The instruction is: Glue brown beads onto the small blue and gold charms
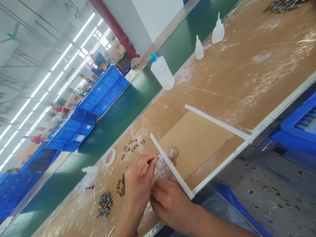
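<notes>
My left hand has thumb and forefinger pinched at a tiny part I cannot make out, right at the near end of a white strip. Just below it, my right hand rests on the bench edge with its fingers curled under; whatever is in them is hidden. A small clear cup stands beside the strip on a cardboard sheet. Small dark and blue parts lie in heaps and scattered to the left of my hands.
A tape ring and a lying dropper bottle sit by the green conveyor belt. A blue-capped bottle, two small white bottles and a second white strip lie further along. Blue crates line the far side.
</notes>
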The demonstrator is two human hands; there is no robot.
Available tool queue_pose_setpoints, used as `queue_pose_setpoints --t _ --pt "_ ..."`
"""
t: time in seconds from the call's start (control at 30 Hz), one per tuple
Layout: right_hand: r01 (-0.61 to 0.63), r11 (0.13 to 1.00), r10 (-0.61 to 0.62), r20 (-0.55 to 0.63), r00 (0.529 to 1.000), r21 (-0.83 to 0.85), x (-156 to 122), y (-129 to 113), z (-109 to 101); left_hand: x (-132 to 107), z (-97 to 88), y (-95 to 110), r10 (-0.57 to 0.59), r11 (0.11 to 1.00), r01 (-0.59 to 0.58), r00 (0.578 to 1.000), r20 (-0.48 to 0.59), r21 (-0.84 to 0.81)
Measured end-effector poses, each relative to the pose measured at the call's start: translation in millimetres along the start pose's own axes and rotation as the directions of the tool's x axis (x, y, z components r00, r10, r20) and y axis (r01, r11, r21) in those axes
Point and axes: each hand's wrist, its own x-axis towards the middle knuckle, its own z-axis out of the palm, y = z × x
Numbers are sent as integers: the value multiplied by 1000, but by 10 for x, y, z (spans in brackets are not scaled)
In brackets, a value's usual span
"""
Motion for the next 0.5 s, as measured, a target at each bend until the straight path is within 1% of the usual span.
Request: queue_pose_setpoints --t 0.07,0.1,0.17,0.23,0.3,0.37,0.43,0.5 --pt "-13 999 13 4 1000 33 -3 -26 -45 -193 -129 -149 -125 990 118 987 -97 -75" --pt "-19 998 19 10 1000 53 -6 -37 -66 -312 -195 -243 -196 977 179 969 -150 -120" --pt "-19 996 17 27 999 84 -15 -46 -97 -578 -314 -453 -329 937 285 914 -236 -203" --pt "-4 996 0 48 999 87 -29 -43 -104 -863 -403 -675 -438 891 371 853 -285 -260" --pt "21 997 -26 70 997 70 -43 -42 -82 -1134 -449 -890 -523 848 447 794 -311 -285" --pt "46 998 -51 95 994 52 -59 -61 -34 -1363 -451 -1075 -585 808 504 748 -313 -307" --pt "60 997 -67 126 990 57 -76 -109 39 -1524 -420 -1208 -627 775 537 720 -298 -334" --pt "56 995 -68 154 986 79 -103 -174 135 -1611 -375 -1280 -646 756 548 711 -276 -358"
